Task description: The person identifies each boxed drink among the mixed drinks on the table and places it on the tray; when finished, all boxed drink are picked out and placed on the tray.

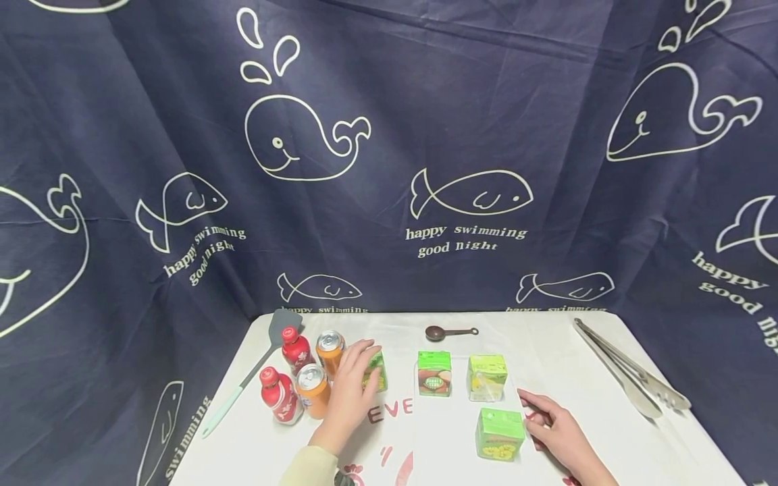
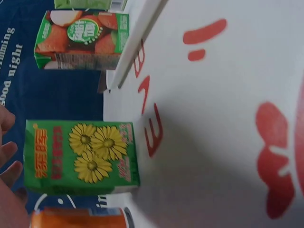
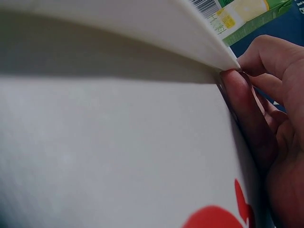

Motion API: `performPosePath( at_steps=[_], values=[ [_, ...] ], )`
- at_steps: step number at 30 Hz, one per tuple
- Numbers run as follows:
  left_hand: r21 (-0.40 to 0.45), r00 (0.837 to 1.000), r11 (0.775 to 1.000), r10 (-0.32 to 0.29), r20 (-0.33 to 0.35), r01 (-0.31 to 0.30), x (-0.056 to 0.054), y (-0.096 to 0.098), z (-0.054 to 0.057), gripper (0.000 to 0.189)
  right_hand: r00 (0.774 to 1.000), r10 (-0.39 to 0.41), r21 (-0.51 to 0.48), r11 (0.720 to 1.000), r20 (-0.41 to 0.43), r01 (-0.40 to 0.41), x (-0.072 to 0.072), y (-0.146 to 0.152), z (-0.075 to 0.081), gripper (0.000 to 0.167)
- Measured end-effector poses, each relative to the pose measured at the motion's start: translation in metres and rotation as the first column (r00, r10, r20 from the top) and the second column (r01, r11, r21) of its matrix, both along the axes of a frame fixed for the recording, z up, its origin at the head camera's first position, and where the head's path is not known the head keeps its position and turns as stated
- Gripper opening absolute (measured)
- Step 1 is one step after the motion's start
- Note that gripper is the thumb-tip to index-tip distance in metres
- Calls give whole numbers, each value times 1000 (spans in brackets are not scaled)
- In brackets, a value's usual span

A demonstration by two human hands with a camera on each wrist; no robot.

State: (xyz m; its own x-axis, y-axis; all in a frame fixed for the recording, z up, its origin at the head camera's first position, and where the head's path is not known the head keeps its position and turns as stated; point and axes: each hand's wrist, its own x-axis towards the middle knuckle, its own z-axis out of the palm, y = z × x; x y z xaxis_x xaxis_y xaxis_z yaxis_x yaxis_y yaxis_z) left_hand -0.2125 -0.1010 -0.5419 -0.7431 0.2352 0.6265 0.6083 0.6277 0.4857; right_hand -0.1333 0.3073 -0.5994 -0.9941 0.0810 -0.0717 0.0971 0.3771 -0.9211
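Note:
My left hand (image 1: 365,358) reaches over a green drink carton with yellow flowers (image 1: 378,371), fingers straight and lying along its top and left side. In the left wrist view that flower carton (image 2: 80,156) stands on the white table with my fingertips (image 2: 9,156) at its top end. My right hand (image 1: 535,408) rests on the table just right of a green carton with yellow print (image 1: 500,434), holding nothing. The right wrist view shows its fingers (image 3: 247,109) loosely curled against the white surface.
Two red bottles (image 1: 281,396) and two orange cans (image 1: 313,390) stand left of my left hand. A lychee carton (image 1: 434,372) and a lemon carton (image 1: 487,376) stand mid-table. A grey spatula (image 1: 249,381), a brown spoon (image 1: 450,331) and metal tongs (image 1: 629,371) lie around them.

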Motion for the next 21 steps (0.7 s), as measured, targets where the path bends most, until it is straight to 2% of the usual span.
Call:
performPosePath(
  at_steps=[10,21],
  values=[
    [23,997,998,58,51,-59,1,-13,-17,43,1000,1,-6,1000,-15,-1,0,1,-2,60],
    [37,990,995,89,111,-94,-1,-16,-25,44,1000,-7,-14,1000,-6,7,0,0,-1,61]
  ],
)
